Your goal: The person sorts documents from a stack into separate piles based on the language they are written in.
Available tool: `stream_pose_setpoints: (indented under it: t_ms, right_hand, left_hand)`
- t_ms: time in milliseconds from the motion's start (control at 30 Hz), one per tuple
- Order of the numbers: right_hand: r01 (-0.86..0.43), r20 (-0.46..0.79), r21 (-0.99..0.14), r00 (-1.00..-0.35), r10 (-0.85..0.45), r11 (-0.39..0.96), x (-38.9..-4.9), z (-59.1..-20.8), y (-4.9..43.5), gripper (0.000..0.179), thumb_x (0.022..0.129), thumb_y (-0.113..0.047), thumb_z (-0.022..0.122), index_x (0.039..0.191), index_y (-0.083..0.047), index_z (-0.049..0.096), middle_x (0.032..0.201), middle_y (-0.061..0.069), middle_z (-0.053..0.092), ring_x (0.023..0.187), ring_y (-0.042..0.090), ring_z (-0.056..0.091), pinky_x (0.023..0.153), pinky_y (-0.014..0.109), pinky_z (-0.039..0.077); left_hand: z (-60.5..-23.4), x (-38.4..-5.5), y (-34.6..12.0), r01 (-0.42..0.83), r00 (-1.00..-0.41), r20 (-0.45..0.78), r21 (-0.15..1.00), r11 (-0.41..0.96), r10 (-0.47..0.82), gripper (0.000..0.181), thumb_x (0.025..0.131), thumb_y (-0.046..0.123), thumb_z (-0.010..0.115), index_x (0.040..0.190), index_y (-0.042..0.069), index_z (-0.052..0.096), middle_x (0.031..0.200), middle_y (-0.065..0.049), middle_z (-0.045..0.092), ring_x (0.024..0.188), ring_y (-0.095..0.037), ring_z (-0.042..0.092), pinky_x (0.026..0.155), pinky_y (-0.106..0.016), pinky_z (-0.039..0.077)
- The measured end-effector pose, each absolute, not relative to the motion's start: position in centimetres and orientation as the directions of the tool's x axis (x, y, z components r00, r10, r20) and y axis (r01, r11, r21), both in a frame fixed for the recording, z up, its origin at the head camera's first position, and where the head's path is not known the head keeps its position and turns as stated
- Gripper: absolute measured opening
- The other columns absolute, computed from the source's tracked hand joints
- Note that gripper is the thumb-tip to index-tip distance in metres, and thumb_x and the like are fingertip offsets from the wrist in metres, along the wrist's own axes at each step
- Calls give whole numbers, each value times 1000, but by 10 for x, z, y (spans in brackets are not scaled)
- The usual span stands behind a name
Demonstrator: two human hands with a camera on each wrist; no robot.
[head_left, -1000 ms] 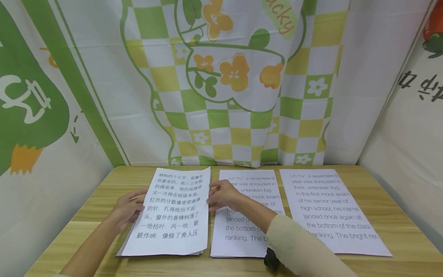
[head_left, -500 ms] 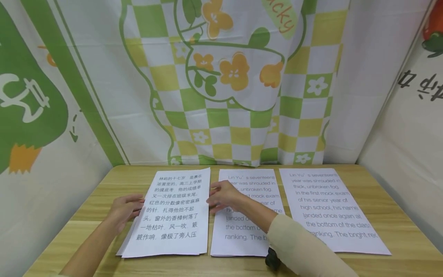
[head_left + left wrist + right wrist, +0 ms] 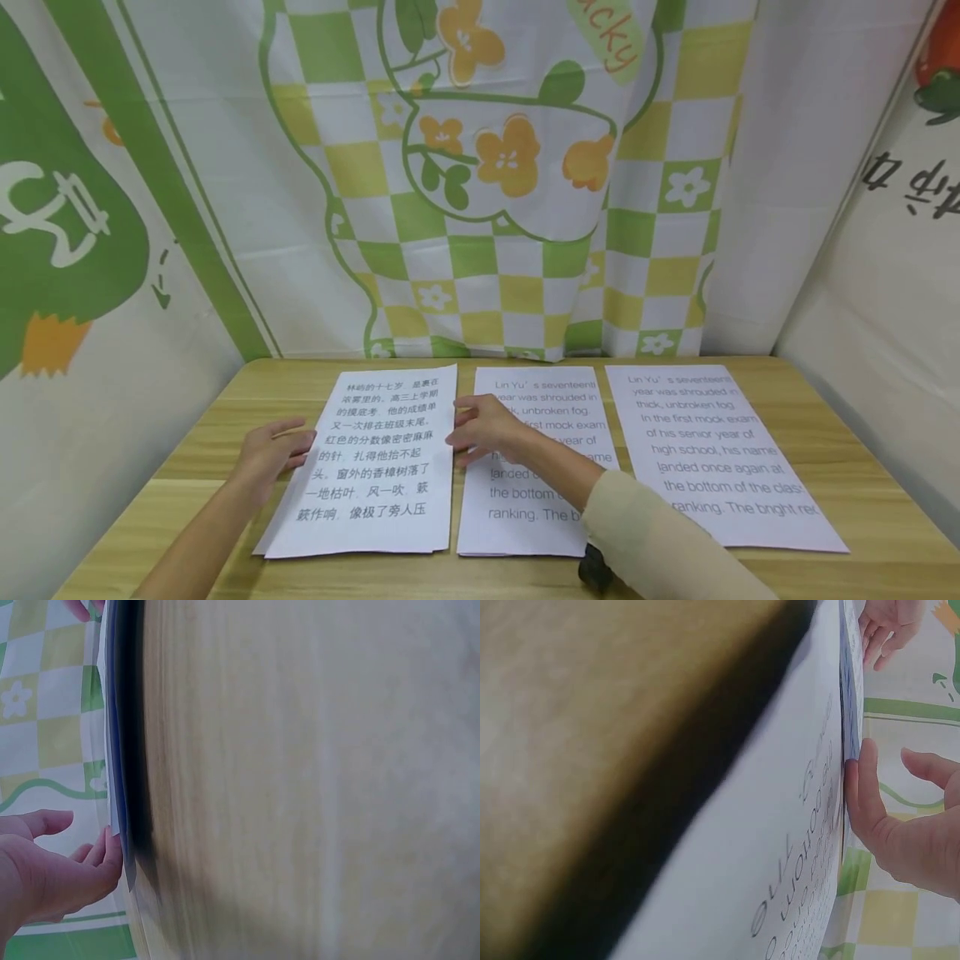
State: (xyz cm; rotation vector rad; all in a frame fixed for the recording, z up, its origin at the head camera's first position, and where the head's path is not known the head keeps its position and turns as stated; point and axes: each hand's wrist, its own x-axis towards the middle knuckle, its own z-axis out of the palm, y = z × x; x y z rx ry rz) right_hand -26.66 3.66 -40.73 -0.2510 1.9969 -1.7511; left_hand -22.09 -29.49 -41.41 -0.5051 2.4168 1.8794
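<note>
A stack of paper sheets (image 3: pixel 375 467) printed with Chinese text lies at the left of the table. Its sheets are slightly fanned, with lower ones peeking out at the bottom left. My left hand (image 3: pixel 273 457) touches the stack's left edge with extended fingertips; the left wrist view shows those fingertips (image 3: pixel 112 851) against the sheet edges. At the opposite edge is my right hand (image 3: pixel 491 429), fingers extended and fingertips (image 3: pixel 866 761) against the paper's side. The right hand and forearm partly cover a middle stack (image 3: pixel 525 525) printed in English.
Another English-printed stack (image 3: pixel 720 467) lies on the right of the wooden table (image 3: pixel 862 467), beside the right sleeve (image 3: pixel 660 533). A small black object (image 3: pixel 594 568) shows under that sleeve. A patterned curtain (image 3: pixel 480 275) hangs behind the table's back edge.
The left stack's top sheet has settled flatter, and the sheets below line up better along its bottom edge. My left hand has shifted slightly at the left edge; the right hand has barely moved.
</note>
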Motion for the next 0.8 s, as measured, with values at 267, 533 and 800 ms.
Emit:
stream_pose_setpoints:
  t_ms: [267,533,800]
  right_hand:
    - [145,-210,-974,-868,-450,176,-267,-410,41,78,85,7,75,155,5,39,144,28,50,97,33,72,74,41,66]
    - [99,-205,-967,-851,-483,236,-266,-406,44,80,84,3,77,155,4,39,144,29,51,101,31,72,77,40,66]
    - [76,-184,-970,-849,-495,231,-265,-404,50,81,84,2,77,156,1,40,143,28,52,102,33,72,79,41,66]
  left_hand:
    - [-416,-222,-295,-282,-944,-226,932,228,-241,68,103,11,61,156,-14,26,115,-13,72,83,-3,66,76,-18,60]
    - [-414,-222,-292,-293,-941,-222,911,289,-255,66,103,14,60,155,-13,29,127,-26,66,85,-5,65,74,-18,58]
    - [-411,-219,-280,-216,-964,-126,883,416,-233,59,105,12,52,155,-12,31,147,-38,46,112,-35,62,76,-18,55]
